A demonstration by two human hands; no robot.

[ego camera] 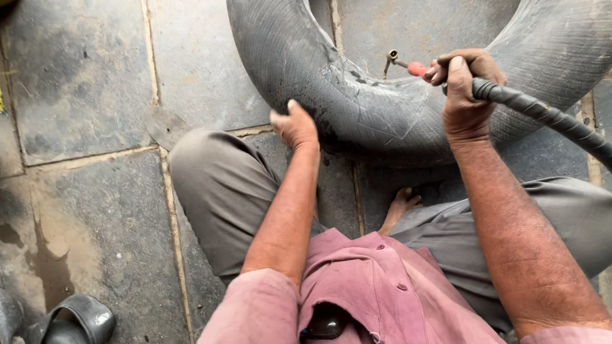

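Observation:
A large black rubber inner tube lies inflated on the stone floor in front of me. Its brass valve stem sticks up from the inner side. My right hand grips a black air hose whose red-tipped nozzle touches the valve stem. My left hand rests with closed fingers against the tube's near wall, pressing on it. I squat with my knees in grey trousers on either side.
Grey stone paving slabs with sandy joints cover the floor. A black sandal lies at the lower left. My bare foot shows under the tube. The hose runs off to the right edge.

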